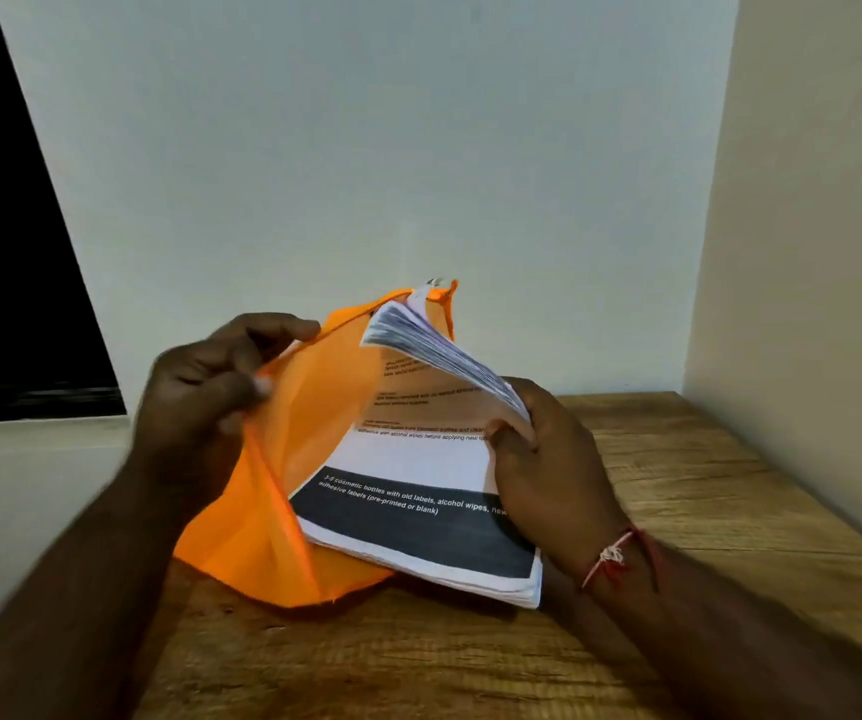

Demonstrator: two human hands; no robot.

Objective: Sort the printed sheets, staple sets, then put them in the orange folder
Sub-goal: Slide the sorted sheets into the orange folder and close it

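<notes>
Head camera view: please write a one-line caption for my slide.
Left hand holds open the orange folder while right hand slides the printed sheets in, over a wooden table.

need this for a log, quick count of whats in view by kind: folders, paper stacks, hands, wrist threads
orange folder: 1
stack of printed sheets: 1
hands: 2, left hand, right hand
red wrist thread: 1
total: 5

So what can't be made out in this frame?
- Staples in the printed sheets: head view, none discernible; bound corners hidden inside the orange folder.
- Upper page text: blurred and tinted through the folder's flap.
- Left hand: motion-blurred, its grip on the flap unclear.
- Right hand: fingertips hidden behind the fanned pages.
</notes>
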